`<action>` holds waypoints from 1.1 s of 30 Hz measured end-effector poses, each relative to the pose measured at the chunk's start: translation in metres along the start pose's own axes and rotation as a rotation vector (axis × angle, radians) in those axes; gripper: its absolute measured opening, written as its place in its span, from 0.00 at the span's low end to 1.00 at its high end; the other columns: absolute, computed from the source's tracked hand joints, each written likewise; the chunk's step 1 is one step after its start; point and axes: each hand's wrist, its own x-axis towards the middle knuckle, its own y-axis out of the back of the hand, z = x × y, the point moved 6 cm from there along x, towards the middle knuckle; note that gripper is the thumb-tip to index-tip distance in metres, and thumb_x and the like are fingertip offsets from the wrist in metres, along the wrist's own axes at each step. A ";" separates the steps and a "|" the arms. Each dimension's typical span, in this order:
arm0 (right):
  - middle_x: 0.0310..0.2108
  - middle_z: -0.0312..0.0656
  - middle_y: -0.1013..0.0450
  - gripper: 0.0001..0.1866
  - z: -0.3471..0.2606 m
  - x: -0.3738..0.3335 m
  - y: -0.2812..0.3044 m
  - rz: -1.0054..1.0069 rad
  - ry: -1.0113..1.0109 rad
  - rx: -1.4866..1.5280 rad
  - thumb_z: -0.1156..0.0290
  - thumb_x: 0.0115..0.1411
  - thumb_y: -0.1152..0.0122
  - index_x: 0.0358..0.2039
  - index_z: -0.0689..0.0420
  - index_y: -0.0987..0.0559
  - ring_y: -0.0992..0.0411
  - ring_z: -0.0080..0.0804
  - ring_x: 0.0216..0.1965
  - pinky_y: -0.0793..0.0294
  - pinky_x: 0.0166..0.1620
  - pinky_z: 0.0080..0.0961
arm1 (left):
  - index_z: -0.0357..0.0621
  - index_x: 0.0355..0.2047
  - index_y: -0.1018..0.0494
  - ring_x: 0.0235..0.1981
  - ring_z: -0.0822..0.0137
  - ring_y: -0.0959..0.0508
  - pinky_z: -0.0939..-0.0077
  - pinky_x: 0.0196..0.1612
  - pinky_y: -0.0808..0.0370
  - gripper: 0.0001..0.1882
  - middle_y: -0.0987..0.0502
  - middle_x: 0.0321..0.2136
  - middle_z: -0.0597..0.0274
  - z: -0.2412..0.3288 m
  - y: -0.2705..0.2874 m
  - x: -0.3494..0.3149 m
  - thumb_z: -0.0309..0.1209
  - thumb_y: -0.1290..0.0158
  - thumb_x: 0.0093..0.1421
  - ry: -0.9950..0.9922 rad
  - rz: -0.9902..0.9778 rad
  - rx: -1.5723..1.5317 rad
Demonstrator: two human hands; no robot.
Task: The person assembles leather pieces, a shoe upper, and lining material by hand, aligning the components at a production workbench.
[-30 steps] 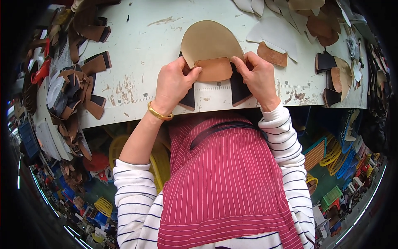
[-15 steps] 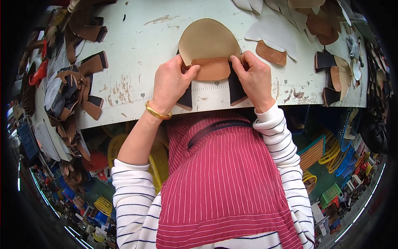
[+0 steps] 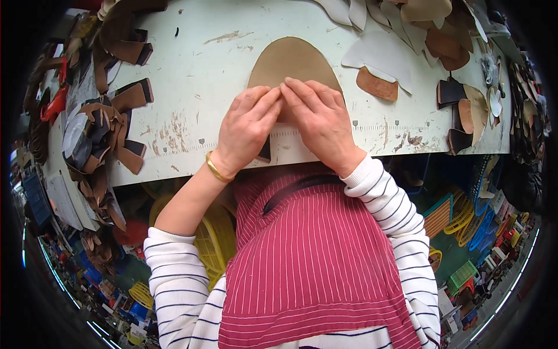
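Note:
A rounded tan leather shoe piece lies on the white table in front of me, its curved end facing away. Over its near part, my left hand and my right hand come together, fingertips meeting at the join with a brown leather strip. Both hands are closed on the piece, with fingers pressed side by side; the thumbs are hidden beneath them. Most of the brown strip is covered. A dark-lined end of the piece shows beside my left wrist. The right end is hidden under my right hand.
Stacked brown and black leather pieces crowd the table's left side. To the right lie a white piece with a brown strip and a tan piece with dark ends. A yellow basket stands below the table's front edge.
Both hands have moved inward from the sides of the brown strip until their fingertips meet over it. The strip and the right dark end are now largely covered.

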 end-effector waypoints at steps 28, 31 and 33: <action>0.63 0.43 0.35 0.32 0.017 0.009 -0.027 -0.165 -0.170 -0.089 0.68 0.53 0.39 0.59 0.64 0.29 0.32 0.37 0.44 0.31 0.51 0.29 | 0.26 0.57 0.33 0.44 0.55 0.30 0.69 0.49 0.29 0.36 0.34 0.62 0.46 -0.003 -0.025 0.029 0.29 0.45 0.47 0.119 -0.202 0.038; 0.60 0.44 0.33 0.30 0.017 0.013 -0.020 -0.151 -0.187 -0.017 0.71 0.53 0.39 0.58 0.64 0.28 0.31 0.40 0.44 0.30 0.51 0.30 | 0.25 0.58 0.34 0.44 0.55 0.30 0.68 0.49 0.28 0.37 0.35 0.62 0.45 -0.005 -0.019 0.030 0.29 0.45 0.46 0.129 -0.173 -0.027; 0.58 0.44 0.32 0.29 0.027 0.014 -0.023 -0.125 -0.171 0.021 0.73 0.53 0.39 0.58 0.62 0.27 0.30 0.41 0.44 0.29 0.50 0.31 | 0.26 0.56 0.32 0.43 0.56 0.29 0.68 0.49 0.28 0.35 0.33 0.61 0.46 -0.006 -0.013 0.035 0.29 0.45 0.47 0.133 -0.193 -0.065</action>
